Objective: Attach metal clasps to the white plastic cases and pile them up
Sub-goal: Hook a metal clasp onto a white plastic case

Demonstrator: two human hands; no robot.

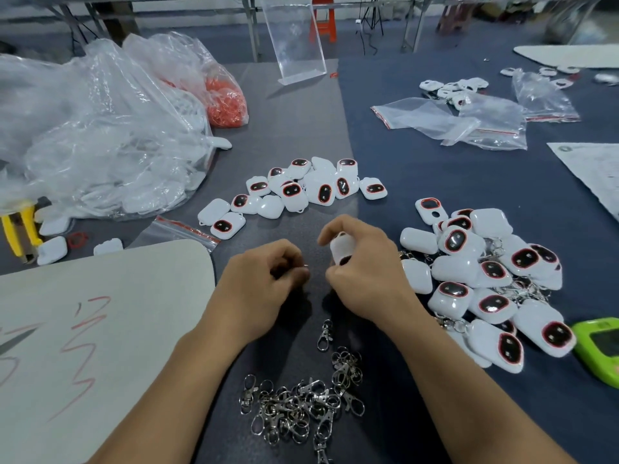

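While the right hand (365, 272) gripped a white case (342, 247) between thumb and curled fingers, the left hand (264, 283), just beside it but not touching, pinched a small metal clasp (305, 266), mostly hidden. A heap of loose clasps (301, 410) lay between the forearms; a pile of clasped cases (485, 283) sat to the right, and more cases (301, 189) lay beyond the hands.

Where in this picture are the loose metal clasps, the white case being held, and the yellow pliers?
metal clasps (301, 413): head view, middle of the loose heap.
white case (341, 244): head view, top part showing inside the right hand (365, 272).
yellow pliers (30, 226): head view, on one yellow handle.
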